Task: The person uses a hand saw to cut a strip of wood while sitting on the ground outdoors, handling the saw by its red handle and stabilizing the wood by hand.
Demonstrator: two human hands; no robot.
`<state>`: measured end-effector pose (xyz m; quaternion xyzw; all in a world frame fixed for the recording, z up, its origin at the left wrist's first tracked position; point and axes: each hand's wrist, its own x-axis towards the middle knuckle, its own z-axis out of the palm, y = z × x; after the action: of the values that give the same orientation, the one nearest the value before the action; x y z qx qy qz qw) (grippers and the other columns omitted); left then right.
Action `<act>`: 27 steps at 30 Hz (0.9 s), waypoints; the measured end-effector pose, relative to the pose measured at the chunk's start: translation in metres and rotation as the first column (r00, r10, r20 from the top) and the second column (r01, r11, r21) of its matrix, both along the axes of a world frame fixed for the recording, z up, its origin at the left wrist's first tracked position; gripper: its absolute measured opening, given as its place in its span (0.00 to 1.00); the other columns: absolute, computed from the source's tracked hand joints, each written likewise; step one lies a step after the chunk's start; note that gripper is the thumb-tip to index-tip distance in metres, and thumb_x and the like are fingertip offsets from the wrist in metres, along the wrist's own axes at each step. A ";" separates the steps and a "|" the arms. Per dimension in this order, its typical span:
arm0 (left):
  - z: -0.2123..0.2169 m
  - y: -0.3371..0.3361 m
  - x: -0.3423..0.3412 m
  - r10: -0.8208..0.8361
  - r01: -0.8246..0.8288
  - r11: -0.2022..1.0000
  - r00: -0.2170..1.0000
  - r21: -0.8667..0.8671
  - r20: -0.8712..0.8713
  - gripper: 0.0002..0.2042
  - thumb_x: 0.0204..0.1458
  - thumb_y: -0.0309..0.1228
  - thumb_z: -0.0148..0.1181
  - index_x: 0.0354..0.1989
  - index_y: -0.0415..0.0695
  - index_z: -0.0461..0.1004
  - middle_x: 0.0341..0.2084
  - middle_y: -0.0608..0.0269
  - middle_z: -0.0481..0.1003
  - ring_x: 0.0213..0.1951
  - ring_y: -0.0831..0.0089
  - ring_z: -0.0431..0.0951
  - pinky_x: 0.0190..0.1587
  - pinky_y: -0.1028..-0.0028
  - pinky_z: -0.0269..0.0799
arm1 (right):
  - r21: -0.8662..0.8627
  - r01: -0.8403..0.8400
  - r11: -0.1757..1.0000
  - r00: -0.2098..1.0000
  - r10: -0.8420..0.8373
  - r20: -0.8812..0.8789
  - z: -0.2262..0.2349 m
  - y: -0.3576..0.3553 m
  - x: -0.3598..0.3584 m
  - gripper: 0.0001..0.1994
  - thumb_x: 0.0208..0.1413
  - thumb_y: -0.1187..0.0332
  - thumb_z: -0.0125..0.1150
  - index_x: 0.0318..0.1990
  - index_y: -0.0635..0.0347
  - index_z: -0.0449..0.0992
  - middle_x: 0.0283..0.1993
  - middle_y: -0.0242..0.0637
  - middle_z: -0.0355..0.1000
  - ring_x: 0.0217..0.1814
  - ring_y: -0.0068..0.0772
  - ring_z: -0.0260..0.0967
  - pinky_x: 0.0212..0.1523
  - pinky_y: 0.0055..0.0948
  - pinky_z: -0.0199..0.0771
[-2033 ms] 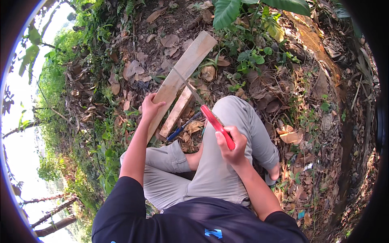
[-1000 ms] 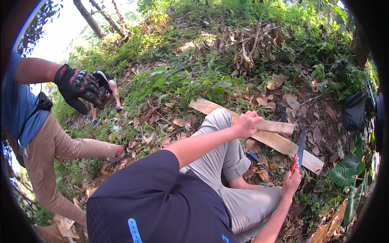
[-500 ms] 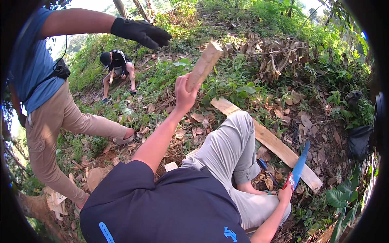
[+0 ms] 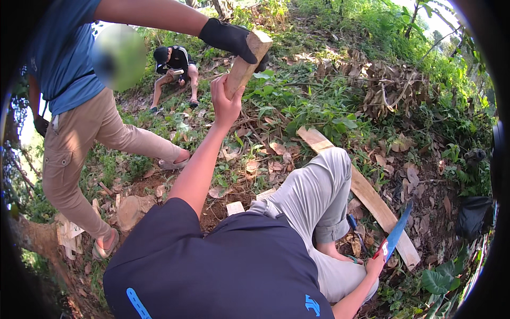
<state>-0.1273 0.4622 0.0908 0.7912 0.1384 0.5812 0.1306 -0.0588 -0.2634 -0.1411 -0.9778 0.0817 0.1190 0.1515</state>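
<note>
My left hand (image 4: 226, 102) is raised on an outstretched arm, fingers closed round the lower end of a short wooden block (image 4: 244, 69). A co-worker's black-gloved hand (image 4: 229, 38) grips the upper end of the same block. Low at the right, my right hand (image 4: 375, 264) is closed on the red handle of a handsaw (image 4: 398, 234). Its blue blade points up and away, partly over a long wooden plank (image 4: 372, 199) that lies on the ground beyond my bent knee.
The co-worker in a blue shirt (image 4: 69, 58) stands at the left. Farther back, another person (image 4: 175, 66) sits on the slope. Wood offcuts (image 4: 69, 234) and a sawn stump (image 4: 133, 211) lie at the lower left. A black bag (image 4: 473, 218) rests at the right.
The co-worker's gloved hand has come rightward and taken hold of the block's upper end. My left hand, still holding it, appears farther left. The saw stays in my right hand.
</note>
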 end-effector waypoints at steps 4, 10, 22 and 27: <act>-0.001 0.000 0.011 -0.059 0.059 0.998 0.995 0.007 0.083 0.25 0.55 0.35 0.70 0.57 0.37 0.68 0.47 0.52 0.70 0.49 0.54 0.71 0.55 0.59 0.68 | -0.008 -0.036 0.999 0.999 0.036 0.021 -0.012 -0.016 0.001 0.18 0.47 0.77 0.63 0.48 0.69 0.71 0.48 0.63 0.76 0.54 0.67 0.72 0.55 0.54 0.69; 0.003 0.026 -0.007 0.111 -0.108 0.994 0.987 -0.035 0.113 0.34 0.56 0.40 0.71 0.65 0.38 0.61 0.55 0.50 0.68 0.53 0.55 0.72 0.57 0.57 0.67 | 0.034 -0.025 0.999 0.998 0.023 0.063 -0.002 -0.004 -0.004 0.21 0.47 0.77 0.63 0.52 0.69 0.71 0.48 0.63 0.76 0.54 0.66 0.72 0.55 0.53 0.70; -0.166 -0.074 -0.038 -0.376 0.031 0.727 0.854 -0.686 -0.360 0.08 0.57 0.30 0.65 0.44 0.43 0.81 0.39 0.62 0.79 0.31 0.76 0.79 0.37 0.75 0.75 | 0.071 -0.060 0.996 0.978 0.044 0.203 -0.032 -0.029 -0.012 0.21 0.50 0.75 0.64 0.54 0.66 0.72 0.47 0.58 0.75 0.52 0.64 0.72 0.54 0.50 0.71; -0.176 -0.089 0.024 -0.670 0.250 0.489 0.721 -0.836 -0.177 0.23 0.68 0.41 0.56 0.22 0.39 0.79 0.24 0.64 0.78 0.27 0.80 0.74 0.33 0.77 0.69 | 0.088 -0.103 0.991 0.979 0.085 0.185 -0.013 -0.012 -0.002 0.18 0.49 0.74 0.66 0.49 0.63 0.73 0.43 0.55 0.76 0.50 0.63 0.73 0.51 0.52 0.72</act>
<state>-0.1028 0.3730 -0.0857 0.7819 0.1718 0.1880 0.5691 -0.0611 -0.2750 -0.1544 -0.9789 0.0152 0.0405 0.1998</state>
